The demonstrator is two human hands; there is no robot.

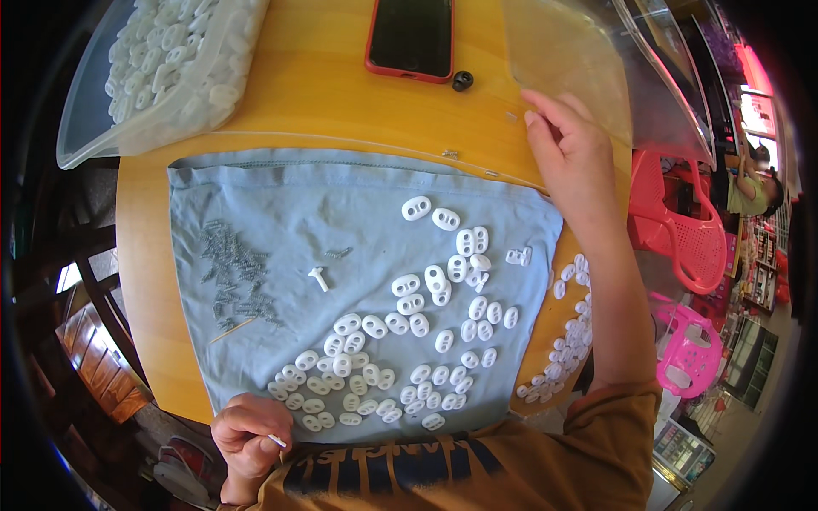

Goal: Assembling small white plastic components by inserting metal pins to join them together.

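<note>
Down at the near left edge, my left hand (250, 433) is closed in a pinch with a small white plastic piece (277, 441) poking out of its fingers. My right hand (573, 149) reaches to the far right of the table, thumb and forefinger a little apart, beside a tiny metal piece (511, 115). Nothing shows between those fingers. Many white oval two-holed plastic pieces (373, 326) lie over a light blue cloth (281, 187). On its left are a heap of small springs (239, 272) and a thin wooden stick (232, 330). A white plunger-like part (319, 278) lies near the middle.
A clear bin (85, 136) full of white pieces stands far left. A red-cased phone (411, 43) and a black cap (462, 81) lie at the back. Small white ovals (558, 358) line the right edge. Pink chairs (686, 230) stand beyond; another person (754, 192) is farther off.
</note>
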